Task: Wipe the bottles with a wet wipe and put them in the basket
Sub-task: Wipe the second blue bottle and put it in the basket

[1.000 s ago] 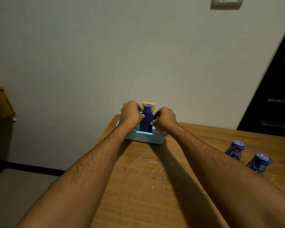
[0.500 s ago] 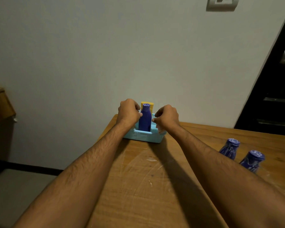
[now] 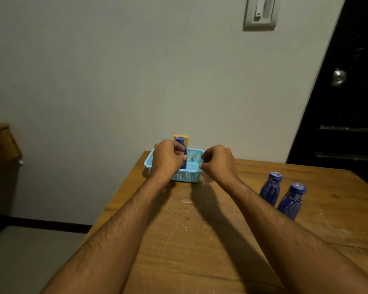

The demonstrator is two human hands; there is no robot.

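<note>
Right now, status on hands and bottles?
Left hand gripping blue bottle upright in basket. Right hand pinching wipe, off the bottle. Two bottles waiting on table. Nothing blocking.

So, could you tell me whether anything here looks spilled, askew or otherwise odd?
Only small things: whitish smears and specks mark the table in front of the basket, and the two bottles outside it are streaked white. Everything stands upright.
</note>
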